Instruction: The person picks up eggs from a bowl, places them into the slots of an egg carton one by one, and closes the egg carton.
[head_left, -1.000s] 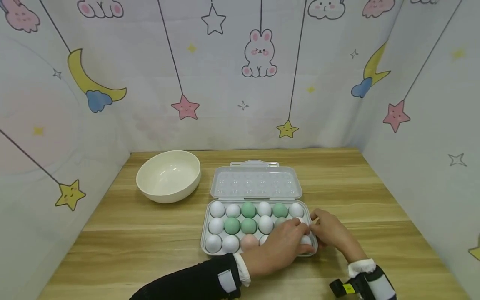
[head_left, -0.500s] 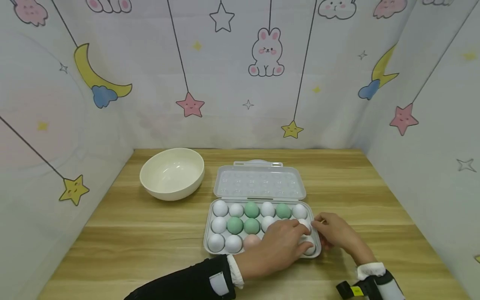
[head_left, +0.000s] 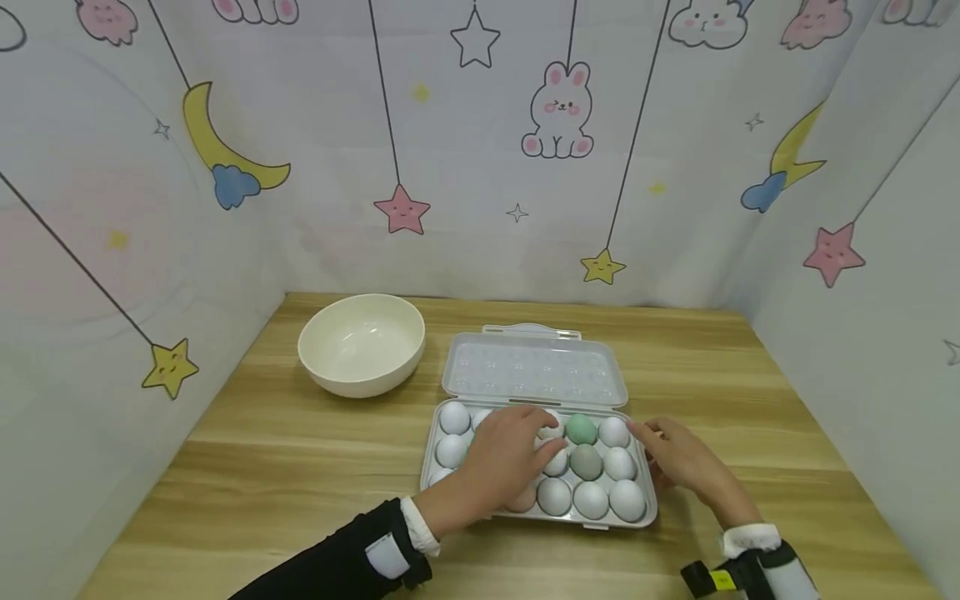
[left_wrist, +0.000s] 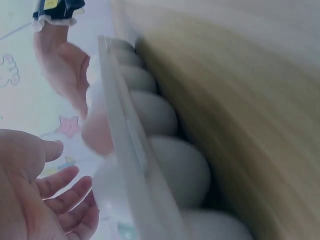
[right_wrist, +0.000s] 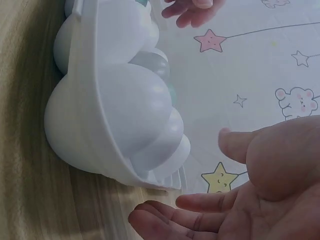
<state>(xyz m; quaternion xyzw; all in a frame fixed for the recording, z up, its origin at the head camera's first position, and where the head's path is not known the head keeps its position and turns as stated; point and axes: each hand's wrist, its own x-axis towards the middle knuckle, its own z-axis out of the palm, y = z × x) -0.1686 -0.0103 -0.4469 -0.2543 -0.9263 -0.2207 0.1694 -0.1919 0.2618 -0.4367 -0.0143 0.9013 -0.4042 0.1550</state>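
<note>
A plastic egg tray [head_left: 525, 521] full of white, green and pink eggs lies on the table, its clear lid [head_left: 534, 371] folded back behind it. Over the left half of the tray is my left hand [head_left: 495, 462], hiding several eggs there. Its fingers are relaxed and apart, with nothing in the palm in the left wrist view. My right hand [head_left: 686, 458] is at the tray's right edge, fingertips right by the rim; the right wrist view shows its fingers [right_wrist: 175, 220] loose and holding nothing. Uncovered on the right are a green egg [head_left: 581, 430] and a grey-green egg [head_left: 586, 462].
A cream bowl [head_left: 360, 385] stands at the back left of the wooden table [head_left: 690, 367], left of the lid. White printed cloth walls [head_left: 480, 250] enclose the table at the back and both sides.
My left hand has moved left from the tray's right end to its left half, uncovering the eggs at the right. The right hand stays by the right edge. The head view has shifted slightly.
</note>
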